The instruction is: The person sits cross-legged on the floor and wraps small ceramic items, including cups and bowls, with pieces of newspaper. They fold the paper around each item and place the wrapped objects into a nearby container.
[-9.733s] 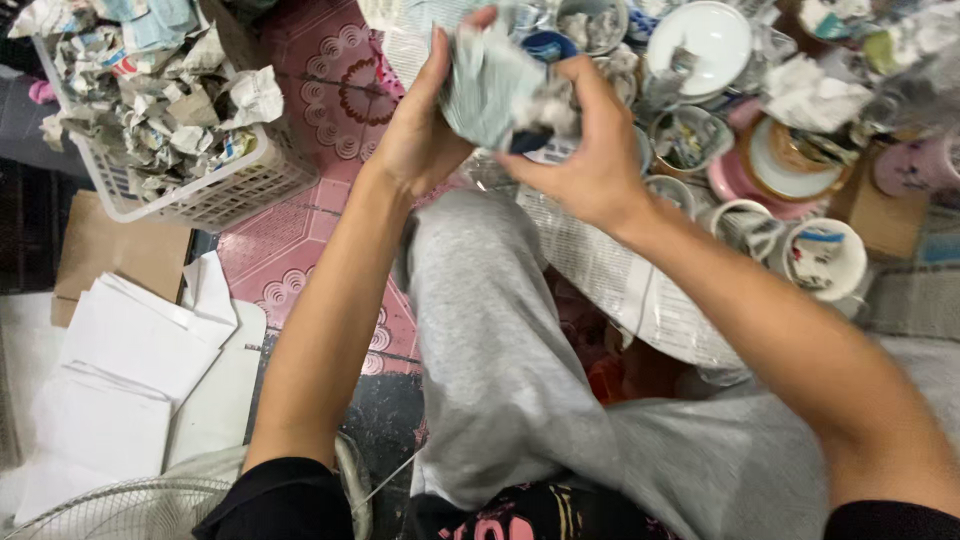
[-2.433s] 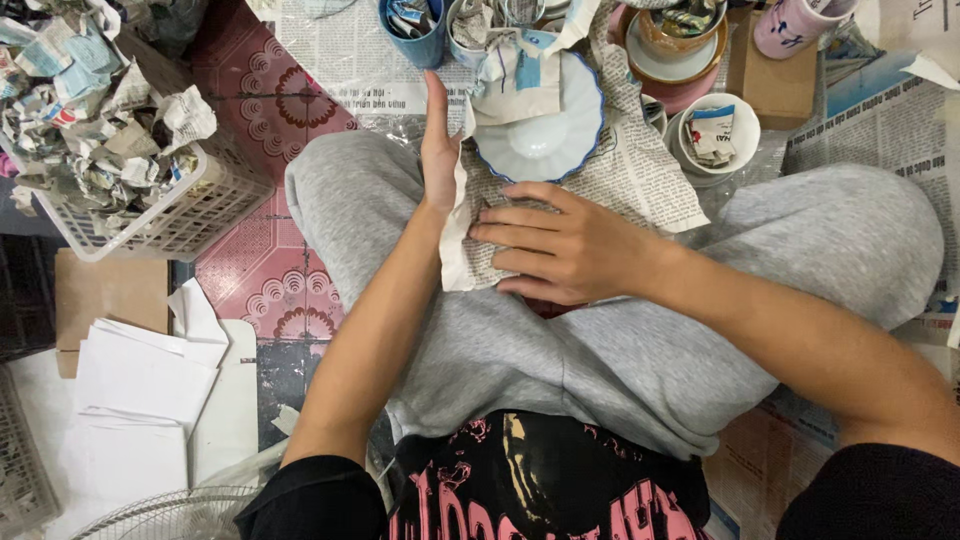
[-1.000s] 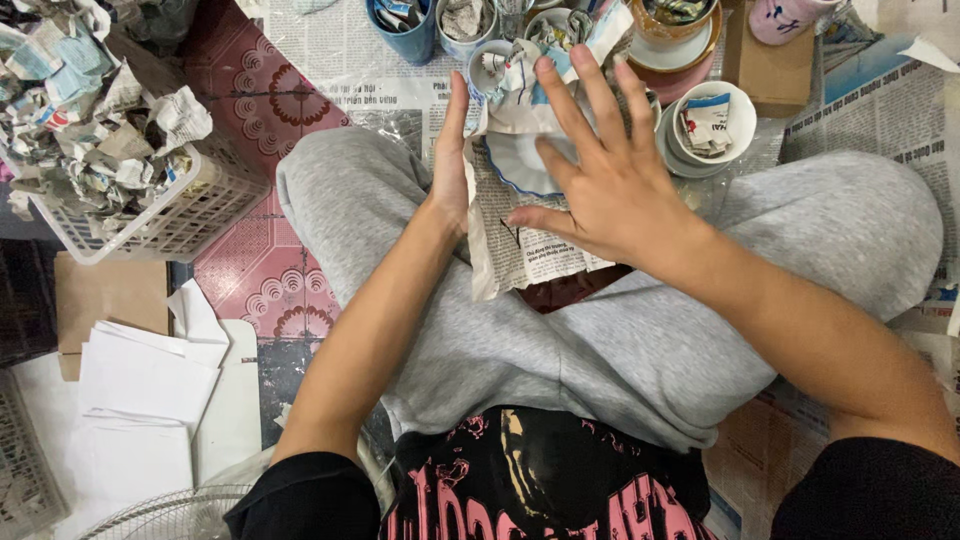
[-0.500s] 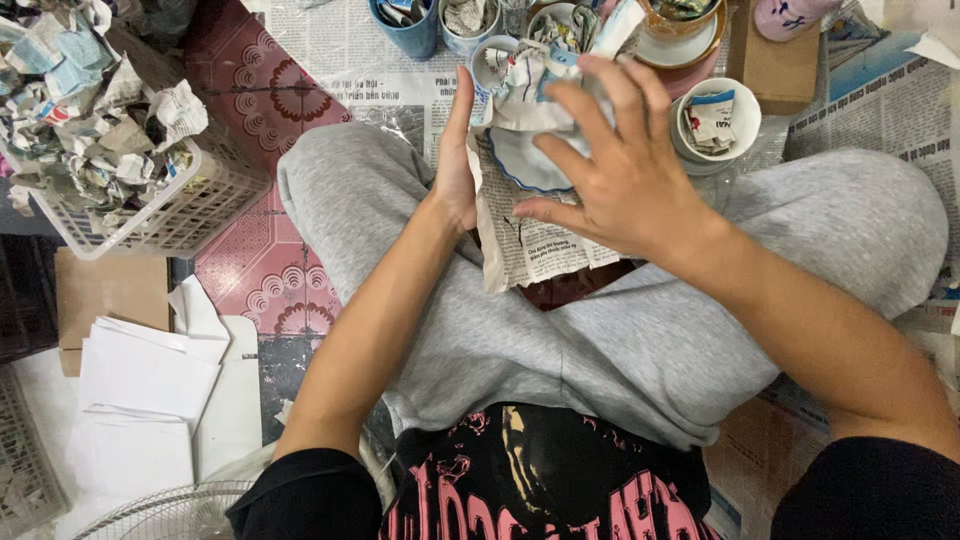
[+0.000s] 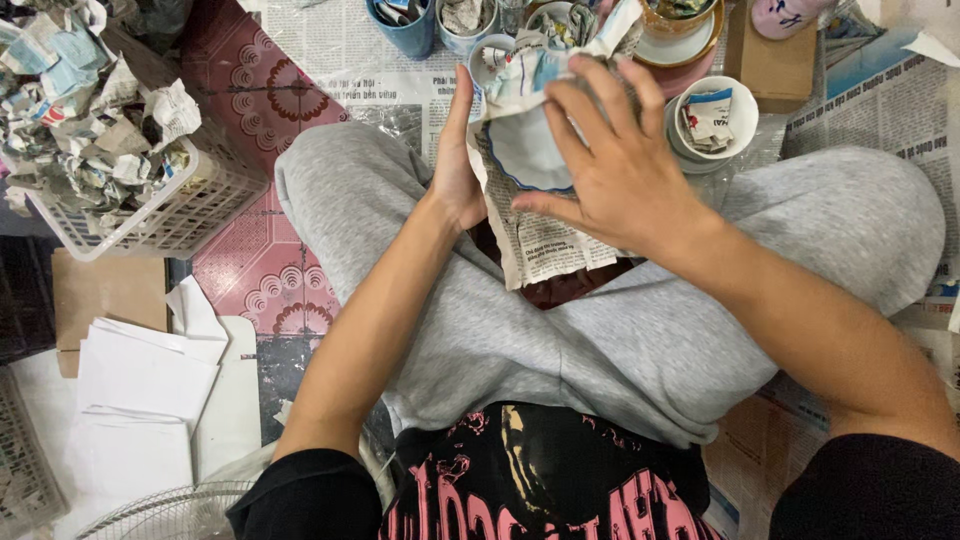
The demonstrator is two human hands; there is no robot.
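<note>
A person seated cross-legged on a patterned floor held a pale dish with a blue rim (image 5: 528, 150) against a sheet of newspaper (image 5: 545, 235) above the lap. The left hand (image 5: 455, 160) stood flat and upright, fingers straight and together, pressed against the left edge of the sheet. The right hand (image 5: 615, 170) lay over the dish with its fingers spread, pinning the folded paper onto it; the fingers were splayed, not clenched. The lower end of the sheet hung down over the grey trousers (image 5: 600, 330).

To the left, a white slatted plastic basket (image 5: 190, 215) was heaped with crumpled newspaper wads (image 5: 90, 130), some rising above its rim. Beyond the hands, on newspaper spread across the floor, stood a blue cup (image 5: 408, 30) and a paler cup (image 5: 462, 20) beside it, each stuffed with paper. A small white bowl (image 5: 738, 115), just right of the right hand, held a folded scrap of printed paper. Behind it a gold-rimmed cup sat on a saucer (image 5: 685, 45), something tucked inside it; what it was could not be made out. A flat cardboard box (image 5: 775, 65) lay near them.

At lower left, a stack of white paper sheets (image 5: 140, 385) rested on the floor beside a piece of brown cardboard (image 5: 100, 295), with the wire guard of a fan (image 5: 170, 512) at the frame's edge.
</note>
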